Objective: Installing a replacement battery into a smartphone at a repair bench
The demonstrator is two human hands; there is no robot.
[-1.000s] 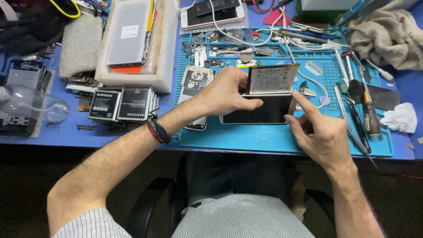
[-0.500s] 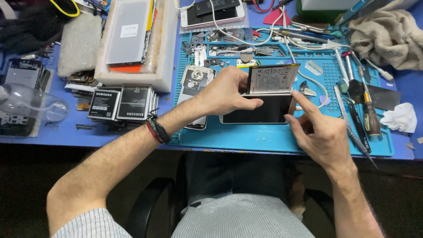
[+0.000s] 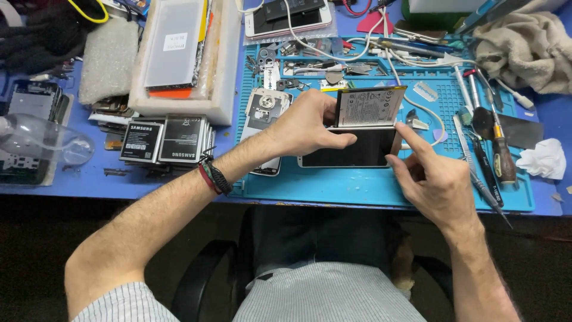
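Observation:
My left hand (image 3: 307,125) grips a flat silver phone battery (image 3: 369,107) by its left edge and holds it tilted up over an opened black phone (image 3: 351,149) lying on the blue work mat (image 3: 357,185). My right hand (image 3: 435,179) rests at the phone's right end, with its index finger pointing up at the battery's lower right corner. A grey phone back cover (image 3: 265,113) lies just left of my left hand.
Several black batteries (image 3: 167,140) are stacked left of the mat. A white foam tray (image 3: 179,59) holds flat parts behind them. Screwdrivers and tweezers (image 3: 488,149) lie along the mat's right side. A beige cloth (image 3: 524,48) and white tissue (image 3: 542,158) sit at the right.

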